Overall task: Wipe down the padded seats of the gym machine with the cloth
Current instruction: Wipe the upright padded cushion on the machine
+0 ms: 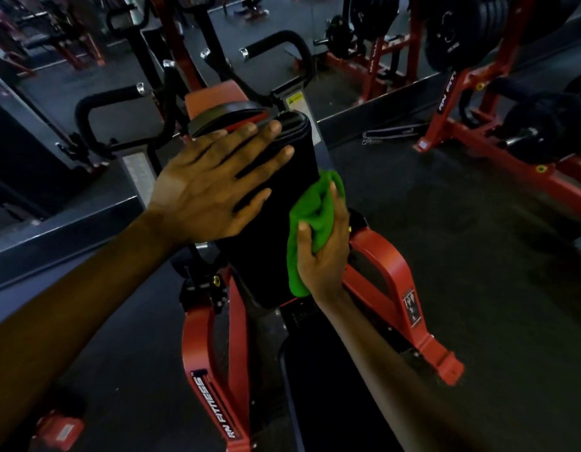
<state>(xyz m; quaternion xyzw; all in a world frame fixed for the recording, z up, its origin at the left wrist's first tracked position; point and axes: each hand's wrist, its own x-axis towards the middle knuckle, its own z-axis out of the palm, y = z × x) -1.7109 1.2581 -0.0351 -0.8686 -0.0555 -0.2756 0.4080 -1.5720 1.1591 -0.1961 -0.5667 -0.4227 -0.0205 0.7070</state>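
- Bottom centre: dark lower seat (331, 402), between the arms of the red frame (214, 370). No hand on it.
- Centre right: right hand (325, 252), fingers and thumb curled round the bunched green cloth (318, 203), pressing it to the right edge of the black pad (276, 243).
- Pad's long axis runs from lower centre up toward mid-frame. Its face lies left of the cloth, so the right hand is nearer for a sweep.
- Centre left: left hand (211, 187) flat on the pad's upper face, fingers straight and spread, holding nothing. Likely steadying; it sits in the cloth's path.
- Top: black handles (276, 44); weight plates (462, 31) upper right.
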